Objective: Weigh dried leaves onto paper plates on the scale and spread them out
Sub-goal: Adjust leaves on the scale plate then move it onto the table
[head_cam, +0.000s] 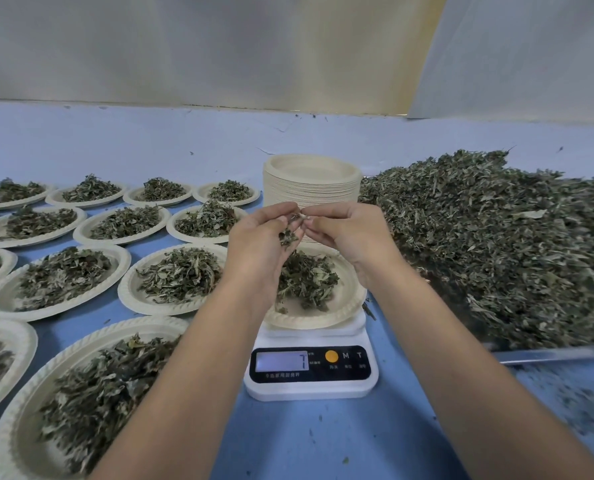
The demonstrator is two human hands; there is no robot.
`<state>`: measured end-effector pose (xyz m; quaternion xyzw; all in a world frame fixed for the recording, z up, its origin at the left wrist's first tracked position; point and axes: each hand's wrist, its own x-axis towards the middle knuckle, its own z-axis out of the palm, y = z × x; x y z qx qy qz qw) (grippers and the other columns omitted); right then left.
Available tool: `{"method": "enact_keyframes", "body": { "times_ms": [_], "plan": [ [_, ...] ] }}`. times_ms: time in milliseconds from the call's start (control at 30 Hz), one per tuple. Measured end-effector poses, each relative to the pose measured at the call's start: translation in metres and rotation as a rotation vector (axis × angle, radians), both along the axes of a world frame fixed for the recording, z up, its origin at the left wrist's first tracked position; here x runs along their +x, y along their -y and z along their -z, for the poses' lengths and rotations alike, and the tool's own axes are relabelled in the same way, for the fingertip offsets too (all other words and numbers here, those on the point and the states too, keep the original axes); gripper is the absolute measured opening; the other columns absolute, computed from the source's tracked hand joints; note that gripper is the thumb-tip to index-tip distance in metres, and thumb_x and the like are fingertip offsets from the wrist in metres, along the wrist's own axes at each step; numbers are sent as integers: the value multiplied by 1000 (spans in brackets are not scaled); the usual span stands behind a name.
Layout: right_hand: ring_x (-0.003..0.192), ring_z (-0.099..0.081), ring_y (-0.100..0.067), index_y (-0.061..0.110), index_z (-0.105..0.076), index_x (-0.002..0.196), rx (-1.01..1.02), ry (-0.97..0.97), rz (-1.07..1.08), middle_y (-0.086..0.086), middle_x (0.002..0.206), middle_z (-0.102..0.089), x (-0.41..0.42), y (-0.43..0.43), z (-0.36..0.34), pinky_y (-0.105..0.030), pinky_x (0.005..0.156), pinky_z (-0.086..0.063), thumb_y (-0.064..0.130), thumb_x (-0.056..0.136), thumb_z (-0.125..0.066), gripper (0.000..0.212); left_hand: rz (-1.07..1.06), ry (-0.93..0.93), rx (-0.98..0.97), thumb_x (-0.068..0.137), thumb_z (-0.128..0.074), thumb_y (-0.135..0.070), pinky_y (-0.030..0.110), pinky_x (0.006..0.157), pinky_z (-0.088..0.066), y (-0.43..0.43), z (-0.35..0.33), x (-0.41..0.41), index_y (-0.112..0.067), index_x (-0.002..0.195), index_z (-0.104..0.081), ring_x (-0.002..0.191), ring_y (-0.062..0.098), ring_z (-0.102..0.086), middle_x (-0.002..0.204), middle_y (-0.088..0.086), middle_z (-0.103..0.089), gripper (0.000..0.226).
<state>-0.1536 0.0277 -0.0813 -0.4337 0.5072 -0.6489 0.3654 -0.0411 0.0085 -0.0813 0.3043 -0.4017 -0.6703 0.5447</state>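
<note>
scale (311, 362) shows 7 | plate (346, 306) on scale, leaves (306, 278) in it | left hand (259, 239) above scale, curled round a clump (288, 235) | right hand (349, 233) beside it, pinching the clump's top | pile (496, 244) right of scale | stack (311, 183) behind scale | full plates (129, 289) left of scale

Our left hand (257, 237) and our right hand (351, 233) are bare, and our left forearm (191, 375) and right forearm (462, 358) are bare along all we can see.
</note>
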Motion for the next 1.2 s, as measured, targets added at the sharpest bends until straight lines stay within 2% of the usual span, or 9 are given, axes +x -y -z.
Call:
{"method": "enact_keyframes", "body": {
  "times_ms": [133,267,467,600,667,767,900,1033,1200],
  "plan": [
    [63,-65,-7,6,-69,74,-23,16,94,-7,72,-66,-11,-5,-4,-15,70,-56,-5,87,-59,20,-84,-31,16,95,-40,9,20,74,-53,-7,-3,-33,-2,94,-62,66,8,-58,81,6,-62,24],
    [60,-63,-9,11,-68,60,30,57,225,-4,60,-64,-41,-13,-8,-25,68,-55,3,84,-58,27,-116,-17,1,95,-40,7,22,76,-48,-18,-1,-86,-3,104,-60,83,17,-58,94,12,-62,24],
    [77,-62,-28,14,-60,56,217,-91,483,-4,64,-61,-93,-33,11,-38,67,-45,19,91,-51,37,41,262,-124,96,-43,-4,26,83,-51,-41,23,-162,-7,119,-62,103,21,-63,113,11,-66,30],
    [64,-57,-24,13,-60,63,297,-57,546,-5,64,-60,-123,-47,20,-28,56,-40,19,92,-48,32,257,356,-88,98,-36,-5,9,52,-42,-57,27,-182,-8,124,-57,83,13,-61,102,8,-66,34],
    [63,-54,-22,13,-59,66,346,-42,537,-5,65,-58,-130,-48,22,-28,59,-39,19,90,-49,27,344,369,-22,98,-34,-7,17,52,-40,-61,25,-181,-12,114,-60,72,10,-53,83,2,-60,31],
    [63,-48,-20,13,-58,68,377,-21,511,-5,66,-54,-131,-46,22,-29,61,-35,18,88,-49,22,396,417,7,98,-33,-8,28,70,-40,-60,26,-179,-21,89,-61,83,17,-53,82,0,-59,32],
    [77,-60,-30,-1,-66,86,320,-9,541,-19,84,-66,-129,-43,25,-39,70,-46,15,89,-51,22,360,454,-47,95,-34,-3,30,72,-41,-60,24,-174,-14,96,-64,81,17,-55,82,3,-62,32],
    [98,-63,-23,21,-66,78,219,14,544,-4,94,-68,-129,-43,27,-40,94,-50,7,91,-45,29,360,434,-100,92,-37,1,26,67,-43,-60,21,-169,-20,79,-65,72,12,-57,77,3,-63,38],
    [93,-66,-23,20,-68,81,140,13,535,-7,98,-71,-122,-48,23,-34,76,-51,4,91,-44,31,329,363,-125,91,-37,9,36,83,-47,-59,10,-151,-18,67,-64,74,20,-57,71,5,-63,45]
  ]
}}
